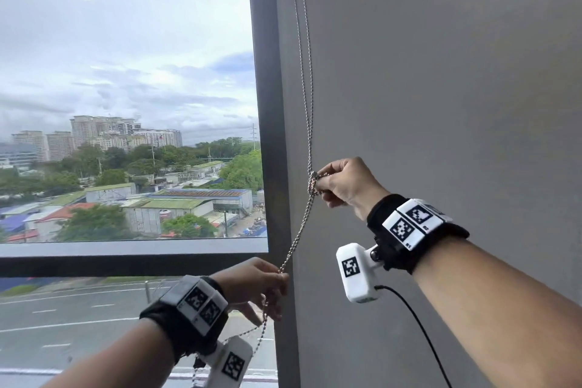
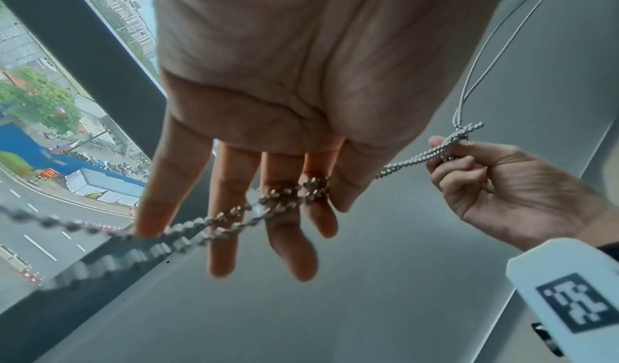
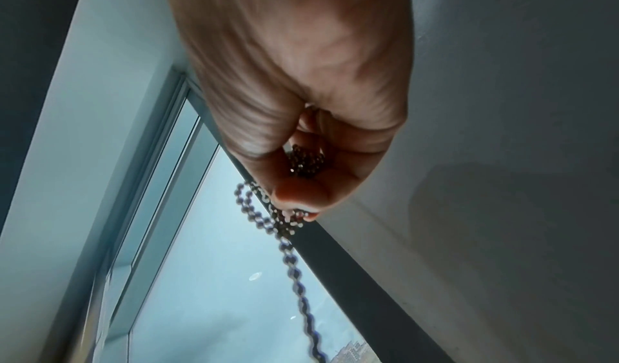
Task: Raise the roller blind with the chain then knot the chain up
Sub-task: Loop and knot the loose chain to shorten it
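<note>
A metal bead chain (image 1: 310,123) hangs in two strands along the dark window post. At chest height it bunches into a loose knot (image 1: 312,183). My right hand (image 1: 321,179) pinches that knot between thumb and curled fingers; the right wrist view shows the bunched beads (image 3: 306,162) inside the fist of my right hand (image 3: 301,207). From the knot the doubled chain (image 2: 412,159) runs taut down-left to my left hand (image 1: 282,274). There the thumb pins it across the mostly straight fingers (image 2: 285,236) of my left hand (image 2: 321,191). The slack end droops below the left wrist. No blind fabric covers the glass in view.
The dark vertical window post (image 1: 271,135) stands just left of the chain, and a plain grey wall (image 1: 441,104) fills the right. A horizontal frame bar (image 1: 126,263) crosses the window below. A black cable (image 1: 419,324) trails from the right wrist camera.
</note>
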`<state>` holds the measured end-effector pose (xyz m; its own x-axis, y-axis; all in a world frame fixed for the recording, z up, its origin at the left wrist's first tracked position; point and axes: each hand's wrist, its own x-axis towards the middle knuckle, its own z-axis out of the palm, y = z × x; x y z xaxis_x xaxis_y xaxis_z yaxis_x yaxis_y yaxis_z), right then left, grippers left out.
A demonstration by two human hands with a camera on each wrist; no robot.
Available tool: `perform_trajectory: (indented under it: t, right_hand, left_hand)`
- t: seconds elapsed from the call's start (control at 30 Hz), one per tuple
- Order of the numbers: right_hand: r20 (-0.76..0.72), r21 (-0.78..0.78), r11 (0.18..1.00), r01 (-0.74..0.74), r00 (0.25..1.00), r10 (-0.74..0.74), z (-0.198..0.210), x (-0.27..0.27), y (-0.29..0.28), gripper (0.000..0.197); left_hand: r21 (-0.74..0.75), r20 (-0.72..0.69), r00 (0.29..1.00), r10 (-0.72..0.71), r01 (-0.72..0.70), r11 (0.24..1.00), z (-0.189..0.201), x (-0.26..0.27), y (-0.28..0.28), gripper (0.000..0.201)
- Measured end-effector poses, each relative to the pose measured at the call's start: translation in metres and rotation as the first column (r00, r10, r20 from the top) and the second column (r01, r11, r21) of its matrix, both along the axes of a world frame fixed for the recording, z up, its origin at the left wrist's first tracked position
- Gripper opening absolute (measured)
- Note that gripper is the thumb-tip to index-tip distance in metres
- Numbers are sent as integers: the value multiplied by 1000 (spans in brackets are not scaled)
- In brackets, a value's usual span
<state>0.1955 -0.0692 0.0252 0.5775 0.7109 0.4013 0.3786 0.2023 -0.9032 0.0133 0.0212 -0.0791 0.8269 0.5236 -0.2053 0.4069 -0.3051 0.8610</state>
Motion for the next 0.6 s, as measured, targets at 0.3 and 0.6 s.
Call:
perform_trajectory:
  t: [0.3, 0.6]
  right_hand:
    - [-63, -168, 944, -284, 959, 277, 3, -24, -2, 18]
    - [168, -312, 934, -177, 957, 237, 2, -27, -6, 18]
  left_hand:
    - [-323, 596, 798, 85, 141, 936, 29, 27, -18, 19]
    - [-357, 775, 568, 278, 31, 933, 20, 41, -18, 23]
